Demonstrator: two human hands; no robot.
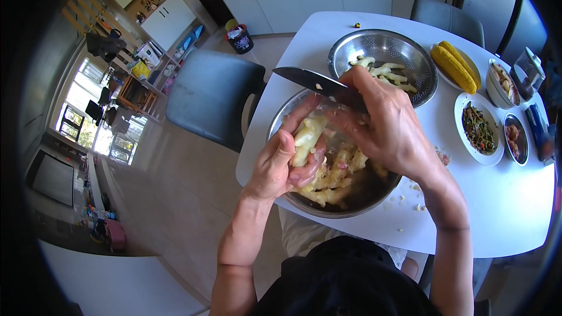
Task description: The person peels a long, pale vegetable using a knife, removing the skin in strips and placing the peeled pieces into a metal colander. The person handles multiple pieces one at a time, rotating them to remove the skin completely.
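My left hand (pixel 281 162) grips a pale yellow, knobby food piece (pixel 307 138) that looks like a chicken foot. In my right hand (pixel 386 118) is a kitchen knife (pixel 307 80), its dark blade pointing left above the held piece. Small pale scraps cling to the blade. Both hands are over a stainless steel bowl (pixel 333 213), where more yellow pieces (pixel 338 171) lie. Beyond my right hand stands a steel colander (pixel 340 52) with several similar, cleaner-looking pieces (pixel 390 73). My right hand partly hides both vessels.
The white table (pixel 465 210) carries scattered scraps (pixel 419 207) right of the bowl. To the right are corn cobs (pixel 454 66) on a plate, a plate of chopped greens (pixel 479 129), a small metal dish (pixel 517 138) and a white bowl (pixel 502 85). A grey chair (pixel 210 96) stands left.
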